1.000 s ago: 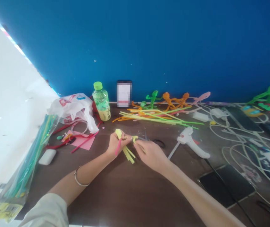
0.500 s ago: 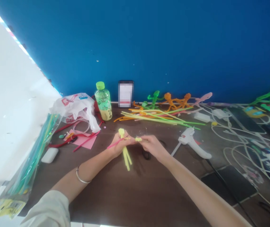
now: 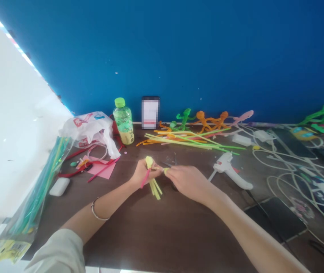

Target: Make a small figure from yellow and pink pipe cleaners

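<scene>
My left hand (image 3: pixel 141 175) is closed around a pale yellow pipe-cleaner figure (image 3: pixel 149 162); its rounded top sticks up above the fingers and several straight legs hang below. A pink pipe cleaner (image 3: pixel 146 178) crosses the figure and points down beside my thumb. My right hand (image 3: pixel 186 181) pinches the small yellow end of an arm that stretches sideways from the figure, close to my left fingertips. Behind my right hand lies a pair of scissors (image 3: pixel 174 163), its handles mostly covered.
A white glue gun (image 3: pixel 230 170) lies to the right with its cord. Farther back are loose pipe cleaners (image 3: pixel 190 141), finished figures (image 3: pixel 201 120), a drink bottle (image 3: pixel 123 123) and a phone (image 3: pixel 150 113). Left are a plastic bag (image 3: pixel 89 127) and a white case (image 3: pixel 60 187). Cables (image 3: pixel 281 167) tangle at right.
The figure has turned slightly in my left hand, and the pink pipe cleaner now points downward instead of left. My right hand has rolled over and covers more of the yellow end.
</scene>
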{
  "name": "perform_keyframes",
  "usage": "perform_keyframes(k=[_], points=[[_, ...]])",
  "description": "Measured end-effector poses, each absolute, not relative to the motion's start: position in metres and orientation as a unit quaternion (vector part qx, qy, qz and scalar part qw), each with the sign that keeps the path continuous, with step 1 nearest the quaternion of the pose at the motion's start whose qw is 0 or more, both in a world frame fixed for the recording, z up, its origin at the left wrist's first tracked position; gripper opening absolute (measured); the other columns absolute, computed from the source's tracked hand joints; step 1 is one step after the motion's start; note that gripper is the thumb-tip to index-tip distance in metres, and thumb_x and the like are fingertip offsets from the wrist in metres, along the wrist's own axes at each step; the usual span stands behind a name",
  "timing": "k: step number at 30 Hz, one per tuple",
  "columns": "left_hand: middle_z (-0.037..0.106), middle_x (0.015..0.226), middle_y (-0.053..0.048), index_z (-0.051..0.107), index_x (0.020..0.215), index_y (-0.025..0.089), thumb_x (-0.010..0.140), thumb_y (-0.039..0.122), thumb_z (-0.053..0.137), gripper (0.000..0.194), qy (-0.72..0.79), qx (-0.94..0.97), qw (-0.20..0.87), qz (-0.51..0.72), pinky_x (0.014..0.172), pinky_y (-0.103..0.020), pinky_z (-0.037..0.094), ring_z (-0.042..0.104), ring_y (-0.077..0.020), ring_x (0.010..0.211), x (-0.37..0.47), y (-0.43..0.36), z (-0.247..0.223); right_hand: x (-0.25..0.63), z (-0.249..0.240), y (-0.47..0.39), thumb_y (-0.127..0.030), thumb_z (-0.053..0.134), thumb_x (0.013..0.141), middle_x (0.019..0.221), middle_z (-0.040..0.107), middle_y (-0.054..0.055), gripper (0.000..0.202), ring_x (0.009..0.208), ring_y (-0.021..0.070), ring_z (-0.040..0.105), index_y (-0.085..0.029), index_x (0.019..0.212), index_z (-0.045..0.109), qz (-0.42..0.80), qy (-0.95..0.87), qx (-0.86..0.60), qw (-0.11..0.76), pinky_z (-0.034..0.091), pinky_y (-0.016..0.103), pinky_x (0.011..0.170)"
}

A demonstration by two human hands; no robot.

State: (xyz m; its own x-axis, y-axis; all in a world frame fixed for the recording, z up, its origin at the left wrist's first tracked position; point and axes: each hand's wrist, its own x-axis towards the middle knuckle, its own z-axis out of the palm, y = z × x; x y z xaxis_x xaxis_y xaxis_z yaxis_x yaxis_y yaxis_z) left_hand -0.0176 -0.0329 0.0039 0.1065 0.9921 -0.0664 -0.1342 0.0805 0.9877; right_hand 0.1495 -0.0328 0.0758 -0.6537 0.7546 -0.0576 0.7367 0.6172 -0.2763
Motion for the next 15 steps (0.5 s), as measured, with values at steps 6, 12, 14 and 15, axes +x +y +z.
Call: perform_keyframes(k=[6, 12, 14, 15], points=[[0.06, 0.057, 0.001, 0.033, 0.056, 0.018, 0.048, 0.023, 0.077, 0.045, 0.36, 0.437, 0.699, 0.437, 0.055, -0.024, 0.044, 0.057, -0.0112, 0.053, -0.021, -0.034, 0.008, 0.153, 0.077, -0.01, -0.033, 0.043, 0.084, 0.072, 0.062, 0.001, 0.028, 0.064, 0.0124, 0.053, -0.019, 0.072, 0.064, 0.291, -0.858, -0.398, 0.141, 0.035, 0.022, 0.059], [0.051, 0.049, 0.006, 0.029, 0.056, 0.019, 0.051, 0.024, 0.075, 0.047, 0.338, 0.333, 0.708, 0.523, 0.057, -0.023, 0.043, 0.054, -0.0086, 0.051, -0.019, -0.029, 0.007, 0.137, 0.038, -0.022, -0.033, 0.038, 0.084, 0.067, 0.063, 0.001, 0.034, 0.061, 0.0146, 0.055, -0.014, 0.07, 0.064, 0.408, -0.743, -0.472, 0.242, 0.038, 0.023, 0.056], [0.051, 0.049, 0.006, 0.029, 0.057, 0.019, 0.052, 0.024, 0.075, 0.046, 0.357, 0.336, 0.679, 0.546, 0.056, -0.024, 0.043, 0.054, -0.0089, 0.05, -0.018, -0.028, 0.006, 0.132, 0.033, -0.032, -0.031, 0.036, 0.085, 0.068, 0.064, 0.002, 0.035, 0.062, 0.0152, 0.056, -0.014, 0.072, 0.064, 0.414, -0.725, -0.491, 0.25, 0.039, 0.024, 0.057], [0.053, 0.05, 0.005, 0.03, 0.057, 0.019, 0.052, 0.024, 0.075, 0.046, 0.375, 0.339, 0.661, 0.555, 0.056, -0.024, 0.043, 0.054, -0.0093, 0.051, -0.018, -0.028, 0.005, 0.13, 0.033, -0.037, -0.03, 0.035, 0.085, 0.07, 0.065, 0.003, 0.035, 0.064, 0.0156, 0.057, -0.015, 0.073, 0.063, 0.406, -0.726, -0.497, 0.249, 0.039, 0.024, 0.058]])
